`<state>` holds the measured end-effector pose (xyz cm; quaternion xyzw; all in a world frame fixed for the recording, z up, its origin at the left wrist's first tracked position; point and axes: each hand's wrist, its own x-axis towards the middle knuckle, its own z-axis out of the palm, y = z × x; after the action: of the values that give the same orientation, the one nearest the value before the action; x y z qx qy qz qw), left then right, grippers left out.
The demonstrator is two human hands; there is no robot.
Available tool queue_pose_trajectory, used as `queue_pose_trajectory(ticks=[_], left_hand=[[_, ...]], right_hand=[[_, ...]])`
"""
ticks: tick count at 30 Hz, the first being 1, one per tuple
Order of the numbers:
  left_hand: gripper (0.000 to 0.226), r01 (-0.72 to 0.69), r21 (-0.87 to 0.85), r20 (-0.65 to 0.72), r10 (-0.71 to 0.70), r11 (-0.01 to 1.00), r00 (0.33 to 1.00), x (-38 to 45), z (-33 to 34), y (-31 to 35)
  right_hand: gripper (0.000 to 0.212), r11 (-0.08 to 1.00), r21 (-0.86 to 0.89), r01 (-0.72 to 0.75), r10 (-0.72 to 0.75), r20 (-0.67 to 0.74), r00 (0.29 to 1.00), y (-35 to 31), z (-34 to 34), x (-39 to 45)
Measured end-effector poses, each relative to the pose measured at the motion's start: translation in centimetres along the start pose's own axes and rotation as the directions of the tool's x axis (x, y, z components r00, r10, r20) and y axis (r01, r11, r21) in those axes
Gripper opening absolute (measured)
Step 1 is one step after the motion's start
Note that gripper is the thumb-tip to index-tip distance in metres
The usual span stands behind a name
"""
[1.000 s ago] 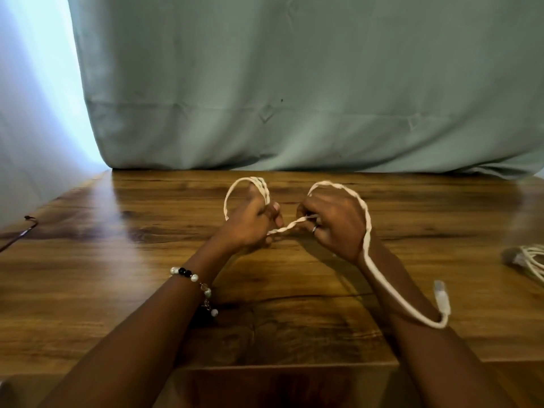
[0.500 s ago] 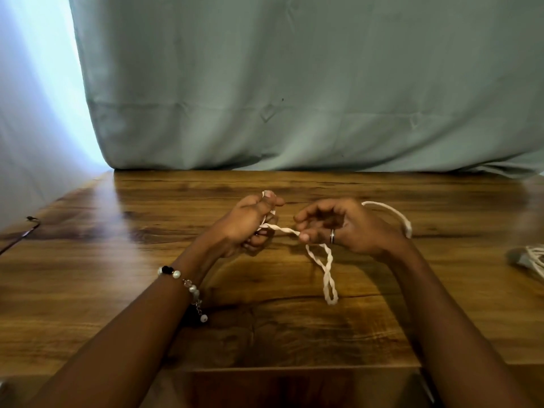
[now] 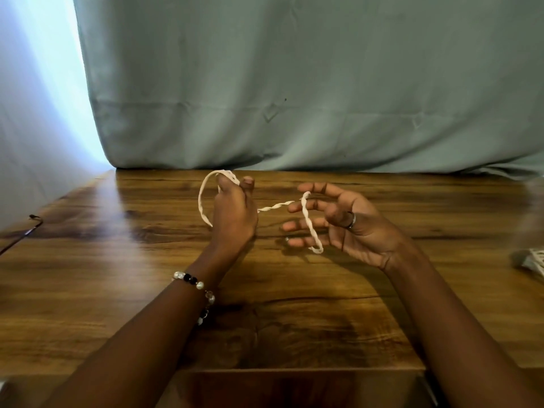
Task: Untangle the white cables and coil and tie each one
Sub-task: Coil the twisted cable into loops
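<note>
Head view of a wooden desk (image 3: 294,328) with a grey-green curtain (image 3: 294,83) hanging behind its far edge. Both forearms reach forward over the desk. The left hand (image 3: 234,214), seen from the back with the thumb uppermost, is closed around a white cable (image 3: 276,206); a loop of the cable rises out of the top of the fist, curves to the left and comes back down behind the hand. From the right side of the fist a twisted, doubled length of the same cable runs across the gap to the right hand (image 3: 347,223). The right hand is held palm toward the left hand with its fingers (image 3: 306,207) spread and nearly straight, not curled round anything; the twisted length passes over the upper fingers, then hangs down in front of the palm and ends in a small loop beside the lowest finger, above the desk. A ring (image 3: 351,220) sits on the right thumb. A bracelet (image 3: 195,290) of black, white and clear beads circles the left wrist. At the right edge of the desk lies a second bundle of white cable (image 3: 534,260), partly cut off by the frame and well apart from the hands. A thin dark wire (image 3: 22,235) lies at the desk's left edge.
</note>
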<state>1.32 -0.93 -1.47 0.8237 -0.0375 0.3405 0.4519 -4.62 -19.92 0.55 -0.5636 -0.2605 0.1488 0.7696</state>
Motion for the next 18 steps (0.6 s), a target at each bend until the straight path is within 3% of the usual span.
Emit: queue_pose_trajectory(ticks=[2,4,6,7,9,11,13,15,18], left_hand=[[0.035,-0.023,-0.005,0.058,0.023,1.0,0.998,-0.2,0.3,0.3],[0.033,-0.099,-0.077,0.2,0.113,0.992,0.973,-0.4,0.5,0.4],[0.036,0.022,-0.295,0.417,0.108,0.955,0.903,-0.7,0.7,0.5],[0.041,0.177,-0.381,0.562,0.075,0.908,0.824,-0.8,0.8,0.4],[0.059,0.398,-0.394,0.786,0.079,0.829,0.613,-1.0,0.6,0.4],[0.071,0.531,-0.389,0.886,0.147,0.753,0.44,-1.2,0.2,0.6],[0.066,0.628,-0.364,0.929,0.221,0.688,0.297,-1.1,-0.3,0.8],[0.053,0.691,-0.342,0.936,0.296,0.637,0.19,-1.0,-0.6,0.8],[0.031,0.793,-0.35,0.893,0.434,0.498,0.122,-0.7,-1.0,0.7]], right_hand=[[0.071,1.0,-0.002,0.014,-0.014,-0.117,0.993,0.1,0.2,0.2],[0.049,0.999,-0.003,0.043,-0.042,-0.247,0.968,0.0,0.2,0.3],[0.028,0.994,-0.087,0.059,-0.085,-0.343,0.935,-0.1,0.1,0.5],[0.023,0.981,-0.184,0.064,-0.129,-0.368,0.921,-0.1,0.0,0.5],[0.02,0.911,-0.4,0.102,-0.27,-0.39,0.88,-0.2,-0.5,0.5],[0.018,0.839,-0.521,0.154,-0.408,-0.416,0.813,-0.4,-1.1,0.5],[0.014,0.777,-0.599,0.192,-0.514,-0.429,0.743,-0.5,-1.3,0.5],[0.01,0.707,-0.681,0.189,-0.587,-0.416,0.694,-0.3,-1.4,0.4],[0.019,0.598,-0.792,0.123,-0.624,-0.364,0.692,0.1,-1.8,0.4]])
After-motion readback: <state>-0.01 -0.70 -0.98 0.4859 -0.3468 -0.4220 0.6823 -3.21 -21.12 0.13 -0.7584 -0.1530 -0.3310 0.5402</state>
